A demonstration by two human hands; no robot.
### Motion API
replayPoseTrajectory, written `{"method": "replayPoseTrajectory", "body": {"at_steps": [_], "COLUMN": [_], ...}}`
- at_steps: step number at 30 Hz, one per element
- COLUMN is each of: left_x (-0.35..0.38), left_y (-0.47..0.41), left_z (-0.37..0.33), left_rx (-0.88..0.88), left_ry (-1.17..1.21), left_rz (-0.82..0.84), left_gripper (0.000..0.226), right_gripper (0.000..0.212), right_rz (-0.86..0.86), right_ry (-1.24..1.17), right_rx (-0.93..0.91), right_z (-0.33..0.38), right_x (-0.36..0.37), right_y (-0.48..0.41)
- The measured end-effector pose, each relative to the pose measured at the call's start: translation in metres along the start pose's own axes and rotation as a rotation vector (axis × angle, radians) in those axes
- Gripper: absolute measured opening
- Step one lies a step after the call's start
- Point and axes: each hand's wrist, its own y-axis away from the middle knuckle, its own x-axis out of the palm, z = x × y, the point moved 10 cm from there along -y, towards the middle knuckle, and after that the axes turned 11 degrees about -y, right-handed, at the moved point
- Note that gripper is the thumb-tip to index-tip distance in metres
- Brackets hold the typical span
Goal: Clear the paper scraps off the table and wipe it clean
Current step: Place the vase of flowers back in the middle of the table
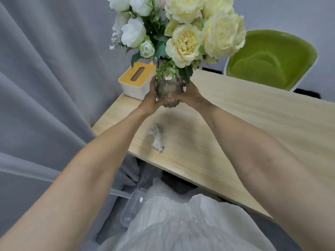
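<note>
White paper scrap (156, 138) lies on the counter (253, 115), apart from the left hand (151, 98) and right hand (188, 96), both hands clasping a glass vase (169, 87).

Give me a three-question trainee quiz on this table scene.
1. True or false: the left hand and right hand both grip the vase.
2. Multiple choice: the paper scrap lies A) in the left hand, B) on the table, C) inside the vase.
3. Fill in: the tissue box stands to the vase's ___ side.

Key: 1 true; 2 B; 3 left.
</note>
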Motion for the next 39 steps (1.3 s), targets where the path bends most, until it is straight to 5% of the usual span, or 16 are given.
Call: {"method": "replayPoseTrajectory", "body": {"at_steps": [18,39], "left_x": [0.289,0.351], "left_y": [-0.038,-0.05], "left_z": [-0.192,-0.133], "left_rx": [0.284,0.098], "left_ry": [0.14,-0.018], "left_rz": [0.538,0.603], "left_gripper": [0.099,0.103], "right_gripper": [0.085,0.072], "right_rz": [-0.61,-0.58], "right_ry": [0.067,0.015], "right_rx": [0.207,0.29], "right_z": [-0.066,-0.122], "right_x": [-0.296,-0.308], "right_y": [0.177,0.171]}}
